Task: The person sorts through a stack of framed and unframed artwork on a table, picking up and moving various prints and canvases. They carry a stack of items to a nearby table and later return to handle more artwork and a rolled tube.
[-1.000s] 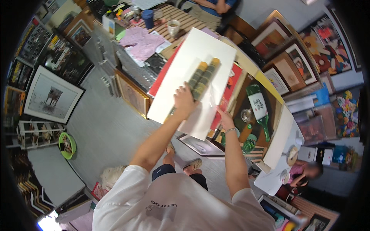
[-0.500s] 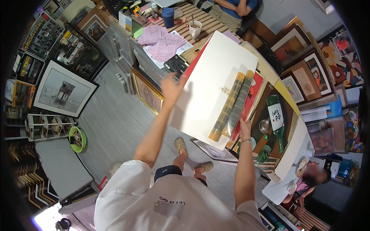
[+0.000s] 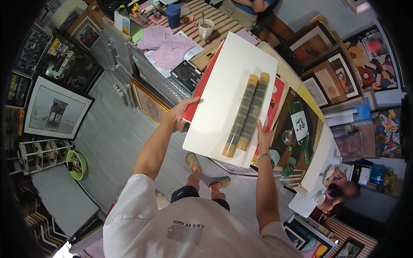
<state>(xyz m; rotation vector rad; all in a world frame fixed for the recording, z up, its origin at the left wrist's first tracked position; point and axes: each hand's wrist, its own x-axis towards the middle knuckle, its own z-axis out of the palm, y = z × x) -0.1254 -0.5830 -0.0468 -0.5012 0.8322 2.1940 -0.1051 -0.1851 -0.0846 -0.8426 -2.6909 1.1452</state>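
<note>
My left hand (image 3: 183,110) is closed on the left edge of a red board (image 3: 200,103), its thumb on top. A large white board (image 3: 211,116) lies over the red one. My right hand (image 3: 263,136) grips the right edge of the white board, thumb lying near the rolls and the other fingers mostly hidden below. Two long rolls, grey-striped with yellow ends, rest side by side on the white board: a left roll (image 3: 241,116) and a right roll (image 3: 254,109). More red sheet (image 3: 277,92) sticks out past the board's right side.
A painting with a green bottle (image 3: 300,129) lies to the right. Beyond the board, a slatted desk (image 3: 223,17) bears pink papers (image 3: 170,49), a blue cup (image 3: 174,16) and a white mug (image 3: 206,29). A gold-framed picture (image 3: 148,101) leans at the left. Two other people sit nearby.
My left hand has come down from above the board's left edge and taken hold of the red board. The rolls have shifted with the board, and my right hand keeps its grip.
</note>
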